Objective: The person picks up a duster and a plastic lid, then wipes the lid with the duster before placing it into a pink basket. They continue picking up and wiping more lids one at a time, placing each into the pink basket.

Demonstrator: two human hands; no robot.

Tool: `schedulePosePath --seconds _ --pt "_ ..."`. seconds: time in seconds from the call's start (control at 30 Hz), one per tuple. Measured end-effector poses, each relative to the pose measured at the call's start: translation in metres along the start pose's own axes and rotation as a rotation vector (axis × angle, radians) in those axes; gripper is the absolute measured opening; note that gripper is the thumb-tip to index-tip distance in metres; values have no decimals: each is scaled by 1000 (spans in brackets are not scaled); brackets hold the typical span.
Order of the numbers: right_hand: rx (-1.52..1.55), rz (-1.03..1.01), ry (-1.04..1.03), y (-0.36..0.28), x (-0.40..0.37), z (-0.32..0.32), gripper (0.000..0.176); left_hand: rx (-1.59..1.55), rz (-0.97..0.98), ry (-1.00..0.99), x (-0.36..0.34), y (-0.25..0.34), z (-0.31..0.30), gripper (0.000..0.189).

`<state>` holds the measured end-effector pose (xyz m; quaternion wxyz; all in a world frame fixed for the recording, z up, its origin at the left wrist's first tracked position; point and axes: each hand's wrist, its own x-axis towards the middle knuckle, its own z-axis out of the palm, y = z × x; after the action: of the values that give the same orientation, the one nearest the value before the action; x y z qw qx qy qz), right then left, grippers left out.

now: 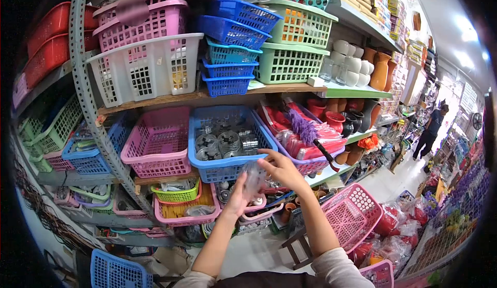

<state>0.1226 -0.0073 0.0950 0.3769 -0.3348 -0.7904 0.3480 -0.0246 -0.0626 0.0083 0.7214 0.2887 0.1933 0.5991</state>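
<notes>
A clear, see-through container (253, 180), smeared by motion, is held upright in front of the blue basket (222, 162). My left hand (238, 196) is closed around its left side, the fingers partly hidden behind it. From the upper right, my right hand (283, 171) grips near its top, with curved fingers at its edge and overlapping the basket's front rim. Inside the basket lie several round clear containers (228, 142), some with dark centres.
A pink basket (158, 161) stands left of the blue one; a purple basket (305, 164) with red packets and a purple duster is at right. Below are pink trays (189, 220). A tilted pink basket (353, 216) sits low at right. A person (430, 130) stands down the aisle.
</notes>
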Motion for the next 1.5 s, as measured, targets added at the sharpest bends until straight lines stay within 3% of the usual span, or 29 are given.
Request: schedulePosePath --seconds 0.07,0.1,0.13,0.17,0.2,0.27,0.33,0.4,0.53,0.57,0.6,0.67,0.7,0.73,0.8,1.03,1.23,1.33,1.5 --pt "-23 -94 77 9 8 18 44 580 401 193 11 11 -4 65" --pt "-21 -99 70 3 12 22 44 686 538 179 21 21 -9 78" --pt "102 13 87 -6 17 25 48 688 546 187 23 35 -5 78" --pt "224 127 101 -12 23 28 51 957 690 233 24 50 0 82" --pt "229 122 91 -6 33 32 51 1229 827 279 26 63 4 87" --pt "16 -32 194 26 65 44 57 1330 881 285 39 82 8 90" --pt "55 -135 314 60 101 55 59 1397 867 338 56 97 3 90" --pt "31 25 238 61 121 51 59 1639 875 390 79 105 -15 88" --pt "-73 45 242 102 147 68 56 1703 687 394 108 104 -52 91" --pt "-386 -180 444 115 145 77 50 1723 622 380 113 102 -62 87" --pt "-380 -182 441 114 145 77 50 1728 622 385 109 104 -57 87" --pt "-137 119 117 116 140 71 54 1872 433 424 101 102 -46 78" --pt "-268 -21 193 111 132 71 51 1841 490 416 103 100 -50 68" --pt "-267 -18 190 110 132 71 51 1840 485 417 104 99 -55 68" --pt "-173 190 17 107 135 67 44 1874 351 420 107 98 -60 61" --pt "-235 253 -62 107 139 73 37 1919 141 493 108 98 -58 56" --pt "-577 400 40 74 125 78 42 1887 139 548 109 96 -57 48" --pt "-589 411 -75 76 127 74 43 1917 61 515 108 98 -54 41" --pt "-616 394 -52 84 129 78 43 1943 61 545 113 96 -59 37"
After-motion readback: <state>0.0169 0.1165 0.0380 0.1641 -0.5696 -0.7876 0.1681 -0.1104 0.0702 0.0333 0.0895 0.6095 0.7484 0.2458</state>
